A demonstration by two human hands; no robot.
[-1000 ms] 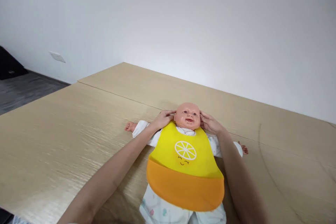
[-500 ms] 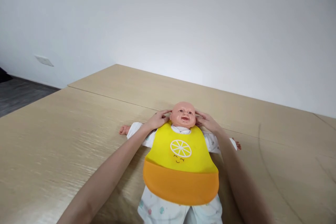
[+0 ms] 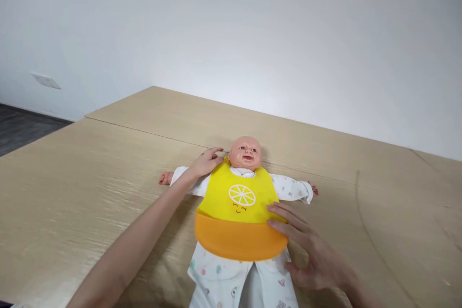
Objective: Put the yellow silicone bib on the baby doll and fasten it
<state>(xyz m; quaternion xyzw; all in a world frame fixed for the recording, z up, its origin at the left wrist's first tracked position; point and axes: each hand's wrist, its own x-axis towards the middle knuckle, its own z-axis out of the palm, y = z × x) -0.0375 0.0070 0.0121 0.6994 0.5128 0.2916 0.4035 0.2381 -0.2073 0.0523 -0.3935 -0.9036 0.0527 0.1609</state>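
A baby doll (image 3: 246, 152) in white patterned pyjamas lies on its back on a pale wooden table (image 3: 83, 178). It wears a yellow bib (image 3: 236, 202) with a lemon-slice print and an orange pocket. My left hand (image 3: 205, 161) rests at the doll's shoulder beside the bib's neck strap, fingers curled over it. My right hand (image 3: 310, 250) hovers open, fingers spread, with its fingertips at the bib's right edge near the orange pocket.
A white wall (image 3: 252, 33) stands behind the table. A seam (image 3: 144, 132) runs across the tabletop behind the doll's head. Dark floor (image 3: 21, 127) shows at the far left, with a wall socket (image 3: 45, 80) above it.
My right hand has left the doll's head and come down to the bib's right lower edge. My left hand slid slightly down from the head to the shoulder. The view drifted right.
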